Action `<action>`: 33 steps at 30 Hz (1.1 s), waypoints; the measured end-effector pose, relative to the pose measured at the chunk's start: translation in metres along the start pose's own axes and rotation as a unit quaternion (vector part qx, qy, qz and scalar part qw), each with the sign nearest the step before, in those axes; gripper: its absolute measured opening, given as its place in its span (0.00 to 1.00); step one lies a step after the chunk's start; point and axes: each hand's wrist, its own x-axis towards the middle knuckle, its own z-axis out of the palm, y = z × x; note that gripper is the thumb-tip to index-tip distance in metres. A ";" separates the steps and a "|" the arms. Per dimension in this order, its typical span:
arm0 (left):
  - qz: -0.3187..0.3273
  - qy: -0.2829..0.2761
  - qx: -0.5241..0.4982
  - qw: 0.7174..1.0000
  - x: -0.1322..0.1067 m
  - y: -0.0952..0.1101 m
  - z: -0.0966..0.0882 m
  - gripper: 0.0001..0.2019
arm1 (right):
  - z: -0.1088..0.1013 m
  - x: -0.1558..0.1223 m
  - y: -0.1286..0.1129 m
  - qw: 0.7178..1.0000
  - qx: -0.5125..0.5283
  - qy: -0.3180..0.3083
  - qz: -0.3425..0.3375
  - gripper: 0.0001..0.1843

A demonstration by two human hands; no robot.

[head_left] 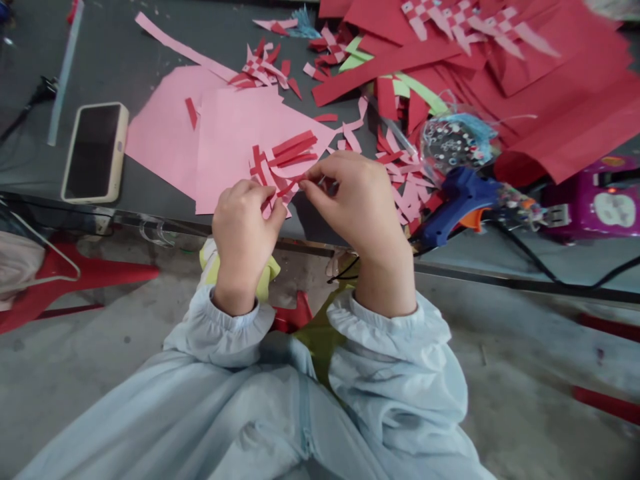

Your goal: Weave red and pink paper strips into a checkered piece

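Note:
My left hand (247, 233) and my right hand (357, 203) meet over the table's front edge. Between them runs a thin red paper strip (287, 189), its right end pinched by my right thumb and index finger. The left fingers are closed at the left side of a small piece of pink and red strips; they partly hide it. Just beyond lie several loose red paper strips (295, 148) on a pink paper sheet (235, 133). Woven pink and red paper pieces (257, 68) rest farther back.
A phone (95, 153) lies at left. Red paper sheets (565, 100) cover the back right. At right are a blue glue gun (453, 200), a bag of small beads (453, 143), a purple box (600, 203) with a cable, and a heap of paper scraps (410, 187).

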 end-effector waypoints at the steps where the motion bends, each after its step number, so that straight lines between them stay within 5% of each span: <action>1: -0.001 -0.001 0.002 1.000 0.000 0.000 0.000 0.06 | 0.000 0.000 0.000 1.000 0.005 0.002 -0.001 0.09; 33: -0.050 -0.001 0.031 0.998 -0.001 0.011 0.010 0.11 | -0.004 0.002 -0.005 1.000 0.014 0.023 -0.005 0.06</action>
